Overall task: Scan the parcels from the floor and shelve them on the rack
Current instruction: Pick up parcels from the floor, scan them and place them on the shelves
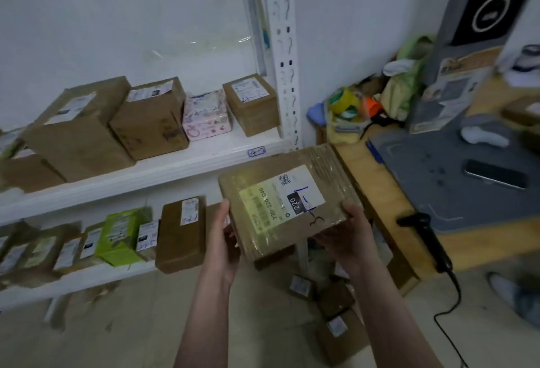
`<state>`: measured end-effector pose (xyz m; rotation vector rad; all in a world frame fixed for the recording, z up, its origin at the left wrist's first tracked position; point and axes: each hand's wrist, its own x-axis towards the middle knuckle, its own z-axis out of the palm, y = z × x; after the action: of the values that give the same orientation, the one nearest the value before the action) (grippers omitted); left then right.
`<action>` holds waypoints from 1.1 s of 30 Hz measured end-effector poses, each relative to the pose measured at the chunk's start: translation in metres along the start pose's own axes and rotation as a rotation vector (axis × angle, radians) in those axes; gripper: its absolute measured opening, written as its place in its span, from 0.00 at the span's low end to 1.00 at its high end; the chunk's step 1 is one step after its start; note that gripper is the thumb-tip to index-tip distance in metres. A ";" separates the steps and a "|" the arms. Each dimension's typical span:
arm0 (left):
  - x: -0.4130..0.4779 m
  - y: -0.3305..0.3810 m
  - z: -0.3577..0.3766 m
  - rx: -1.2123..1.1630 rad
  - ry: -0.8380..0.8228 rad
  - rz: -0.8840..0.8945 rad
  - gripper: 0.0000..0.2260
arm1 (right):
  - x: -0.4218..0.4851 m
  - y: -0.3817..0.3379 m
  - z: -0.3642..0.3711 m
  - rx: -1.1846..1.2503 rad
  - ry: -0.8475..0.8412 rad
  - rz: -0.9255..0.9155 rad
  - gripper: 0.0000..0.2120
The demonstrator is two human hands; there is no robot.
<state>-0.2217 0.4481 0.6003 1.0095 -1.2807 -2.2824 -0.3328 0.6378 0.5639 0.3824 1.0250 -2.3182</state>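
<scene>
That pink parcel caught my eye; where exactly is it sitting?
In the head view, the pink parcel sits on the rack's upper shelf, left of centre, between a bigger brown box to its left and a smaller brown box to its right.

Parcel depot: white rack (163,167) of labelled boxes (79,131), handheld scanner (429,239) on wooden counter (388,192).

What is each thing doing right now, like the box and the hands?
box: held up in both hands, label facing up.
left hand: grips the box's left side.
right hand: grips the box's right corner.
pink box: sits on the upper shelf.
green box: sits on the lower shelf.
floor boxes: lie on the floor, unshelved.
scanner: lies on the desk edge, unheld.
phone: lies flat, screen dark.
</scene>
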 end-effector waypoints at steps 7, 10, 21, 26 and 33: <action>0.008 -0.059 0.058 -0.131 -0.027 -0.155 0.47 | -0.013 0.000 -0.012 0.257 0.212 -0.082 0.12; 0.004 -0.073 0.098 -0.078 -0.116 -0.154 0.66 | -0.014 -0.001 -0.020 0.218 0.192 -0.098 0.12; 0.037 -0.097 0.147 -0.005 -0.044 -0.149 0.35 | 0.029 -0.046 -0.116 -0.322 0.595 -0.122 0.31; 0.055 -0.103 0.144 0.065 -0.038 -0.115 0.38 | 0.087 -0.086 -0.189 -0.999 0.863 -0.163 0.24; 0.067 -0.113 0.145 0.091 -0.031 -0.102 0.37 | 0.123 -0.098 -0.219 -1.308 0.701 0.048 0.12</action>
<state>-0.3666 0.5572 0.5265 1.0985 -1.3864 -2.3422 -0.4832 0.8070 0.4183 0.6193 2.4890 -1.0065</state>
